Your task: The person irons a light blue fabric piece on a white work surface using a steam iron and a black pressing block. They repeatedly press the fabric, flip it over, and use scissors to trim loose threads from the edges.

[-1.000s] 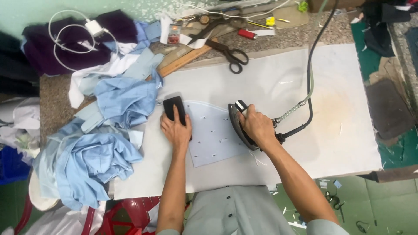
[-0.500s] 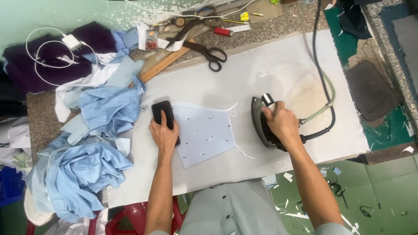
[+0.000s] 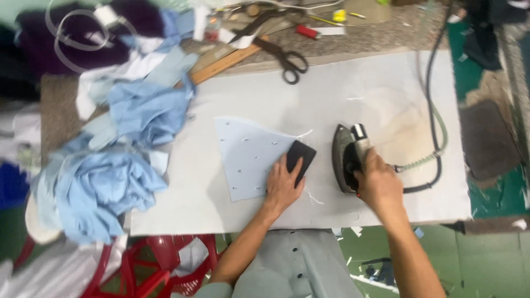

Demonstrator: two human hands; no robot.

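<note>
Pale blue fabric piece (image 3: 248, 157), dotted with small marks, lies flat on the white pressing pad (image 3: 353, 88), near its front edge. Thin, limp, light; likely to slide or crease, so best held flat from above near an edge. Left hand (image 3: 282, 187) lies spread over its right edge, pressing a black block (image 3: 301, 154) down. Right hand (image 3: 378, 185) is closed around the handle of the iron (image 3: 345, 157), just beside the piece. Iron looks heavy, rigid. Scissors (image 3: 287, 58) and blue garments (image 3: 138, 116) lie further off.

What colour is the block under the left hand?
Black; the block lies under the left hand in the head view.
</note>
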